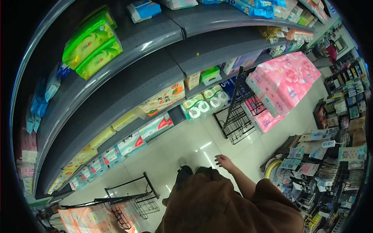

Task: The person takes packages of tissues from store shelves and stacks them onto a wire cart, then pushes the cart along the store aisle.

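My right hand [223,161] hangs over the tiled floor with its fingers apart and holds nothing. Ahead of it stands a black wire rack [237,122], beside large pink packs of tissue paper [285,79]. At the lower left is another black wire rack [144,202] with orange-and-white tissue packs [83,219]. A dim, skin-toned shape next to those packs may be my left hand [114,222]; its fingers cannot be made out.
Curved grey shelves [136,50] run along the left, with green tissue packs [91,48], an orange-printed carton [165,97] and toilet roll packs [202,105]. Hanging goods [326,167] crowd the right side. A person [331,52] is far off at the upper right.
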Demonstrator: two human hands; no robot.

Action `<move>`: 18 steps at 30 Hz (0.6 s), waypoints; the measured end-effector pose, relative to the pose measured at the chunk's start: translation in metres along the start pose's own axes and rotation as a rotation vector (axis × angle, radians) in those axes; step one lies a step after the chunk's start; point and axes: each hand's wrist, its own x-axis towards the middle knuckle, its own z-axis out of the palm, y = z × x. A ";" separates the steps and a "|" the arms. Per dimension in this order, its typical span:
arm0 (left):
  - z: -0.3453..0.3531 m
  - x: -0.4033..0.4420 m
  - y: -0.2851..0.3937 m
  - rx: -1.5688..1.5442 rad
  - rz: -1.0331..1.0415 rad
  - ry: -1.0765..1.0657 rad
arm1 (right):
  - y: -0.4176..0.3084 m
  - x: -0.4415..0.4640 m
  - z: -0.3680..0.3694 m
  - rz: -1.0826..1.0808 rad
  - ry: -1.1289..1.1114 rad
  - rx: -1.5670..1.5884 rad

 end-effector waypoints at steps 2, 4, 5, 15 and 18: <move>0.003 -0.002 0.009 -0.014 0.000 0.004 | 0.019 0.002 -0.016 0.021 0.074 0.003; 0.009 -0.008 0.022 -0.028 0.001 0.007 | 0.064 0.010 -0.040 0.149 0.159 0.001; 0.013 -0.011 0.028 -0.028 0.001 0.015 | 0.091 0.011 -0.054 0.223 0.172 -0.052; 0.113 -0.057 0.081 -0.100 0.004 0.002 | 0.138 0.003 -0.144 0.553 0.214 0.017; 0.149 -0.084 0.095 -0.108 0.030 0.046 | 0.099 0.045 -0.166 0.458 0.151 0.031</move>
